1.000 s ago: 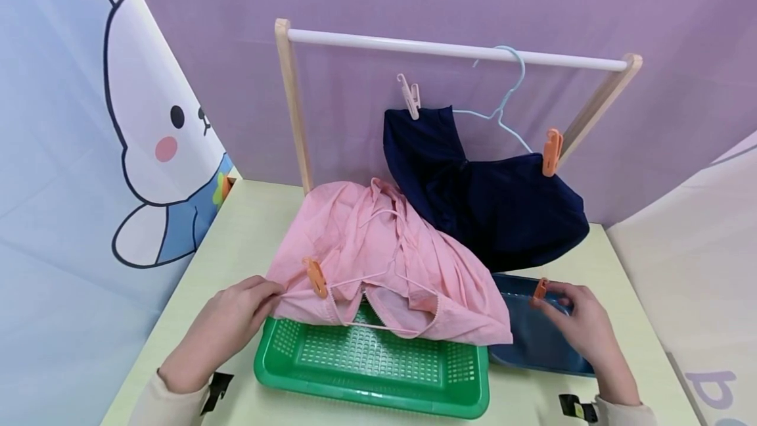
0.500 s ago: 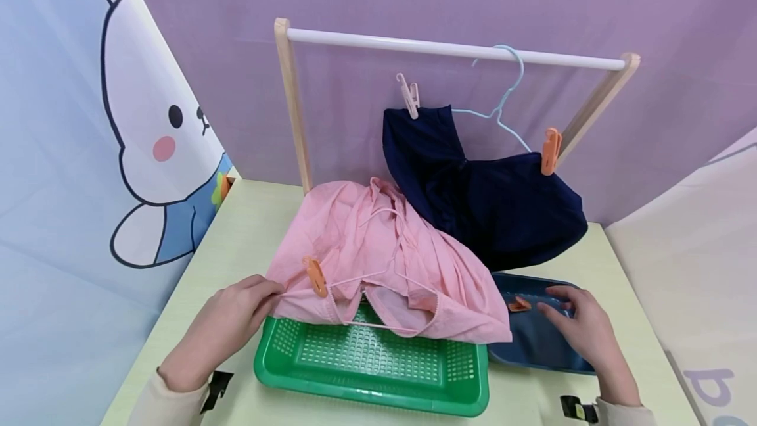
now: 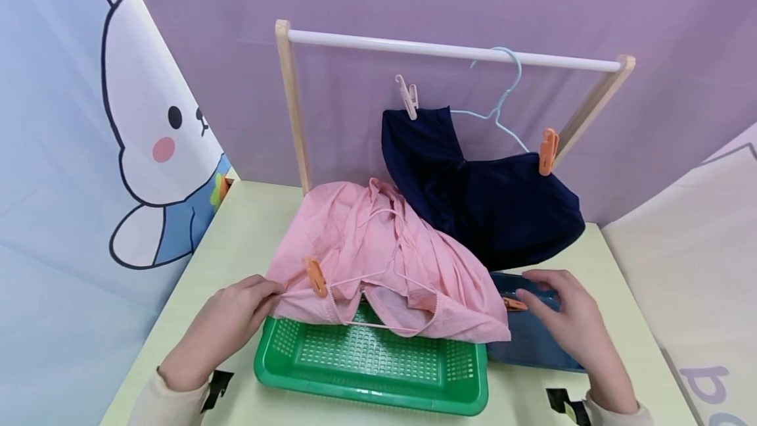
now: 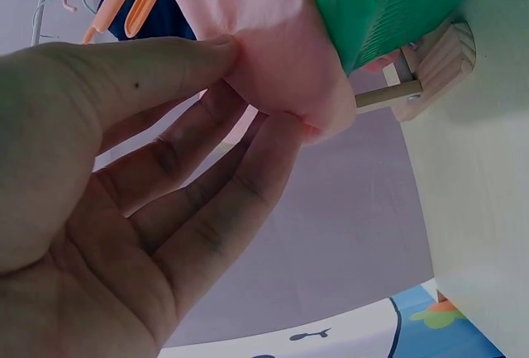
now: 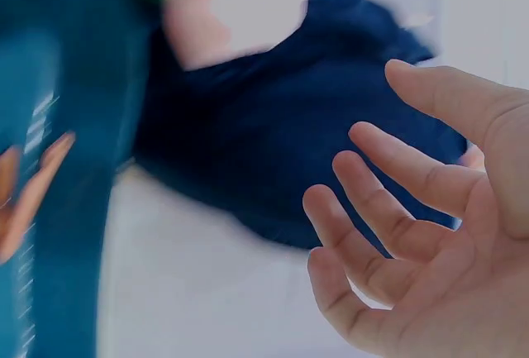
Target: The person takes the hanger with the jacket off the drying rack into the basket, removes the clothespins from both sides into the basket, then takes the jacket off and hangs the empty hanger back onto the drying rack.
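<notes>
1. Head: navy garment [image 3: 491, 202] hangs pegged on the rail. Pink cloth garment [image 3: 384, 261], one orange peg [image 3: 315, 277] on, lies over the green basket [image 3: 372, 360] at the counter's front edge.
2. Left wrist: left hand [image 4: 124, 209] fingers pinch the pink hem.
3. Right wrist: right hand [image 5: 421, 234] fingers apart, empty, near a loose orange peg [image 5: 29, 193] in the blue tray; second pegging and hanging remain.

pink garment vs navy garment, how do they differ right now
The pink garment lies slumped over the green basket on the table, while the navy garment hangs from the rail on a light blue hanger. The left hand pinches the pink garment's edge; no hand touches the navy garment. One orange clip shows on the pink garment; the navy garment carries two. Both sit on wire hangers.
</notes>
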{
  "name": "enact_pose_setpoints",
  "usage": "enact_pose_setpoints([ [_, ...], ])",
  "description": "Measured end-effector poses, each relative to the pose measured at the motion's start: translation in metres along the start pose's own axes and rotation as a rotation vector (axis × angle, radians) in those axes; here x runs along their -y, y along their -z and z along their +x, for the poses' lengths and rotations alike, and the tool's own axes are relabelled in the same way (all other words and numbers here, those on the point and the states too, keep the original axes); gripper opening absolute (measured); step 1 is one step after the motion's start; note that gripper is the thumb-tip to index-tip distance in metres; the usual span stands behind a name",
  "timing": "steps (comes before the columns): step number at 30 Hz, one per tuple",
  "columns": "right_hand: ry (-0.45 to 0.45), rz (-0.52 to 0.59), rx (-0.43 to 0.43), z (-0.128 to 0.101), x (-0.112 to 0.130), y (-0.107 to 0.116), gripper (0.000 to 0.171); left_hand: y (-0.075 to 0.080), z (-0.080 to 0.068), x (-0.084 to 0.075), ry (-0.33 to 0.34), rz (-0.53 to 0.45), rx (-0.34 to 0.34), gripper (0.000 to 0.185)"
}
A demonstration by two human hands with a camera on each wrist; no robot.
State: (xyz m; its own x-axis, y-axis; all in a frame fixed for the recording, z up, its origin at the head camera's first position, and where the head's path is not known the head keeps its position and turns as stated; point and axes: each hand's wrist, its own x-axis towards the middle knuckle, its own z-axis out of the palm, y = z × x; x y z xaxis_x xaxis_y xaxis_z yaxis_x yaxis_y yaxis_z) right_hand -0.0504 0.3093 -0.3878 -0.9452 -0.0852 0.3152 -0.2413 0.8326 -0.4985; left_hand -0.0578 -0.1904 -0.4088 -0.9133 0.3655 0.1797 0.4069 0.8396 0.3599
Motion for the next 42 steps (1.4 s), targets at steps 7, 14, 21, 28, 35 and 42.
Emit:
enact_pose_setpoints([
  [7,0.286,0.048,0.024,0.029,0.067,-0.01,0.033,0.002,0.001,0.001,0.004,-0.003,0.012,0.017],
  [14,0.438,0.086,0.119,0.051,0.127,-0.033,0.032,0.002,0.003,0.002,-0.008,-0.007,0.022,0.015],
  [21,0.59,0.017,0.206,0.064,0.179,-0.07,0.03,0.0,0.004,0.003,-0.023,-0.011,0.018,0.013],
  [28,0.637,-0.083,0.287,0.083,0.213,-0.107,0.029,0.003,0.005,0.003,-0.027,-0.007,0.03,0.011],
  [35,0.592,-0.162,0.386,0.098,0.228,-0.13,0.023,0.003,0.005,0.004,-0.033,-0.004,0.03,0.011],
  [42,0.584,-0.174,0.393,0.101,0.233,-0.14,0.013,0.004,0.005,0.004,-0.03,-0.002,0.035,0.011],
])
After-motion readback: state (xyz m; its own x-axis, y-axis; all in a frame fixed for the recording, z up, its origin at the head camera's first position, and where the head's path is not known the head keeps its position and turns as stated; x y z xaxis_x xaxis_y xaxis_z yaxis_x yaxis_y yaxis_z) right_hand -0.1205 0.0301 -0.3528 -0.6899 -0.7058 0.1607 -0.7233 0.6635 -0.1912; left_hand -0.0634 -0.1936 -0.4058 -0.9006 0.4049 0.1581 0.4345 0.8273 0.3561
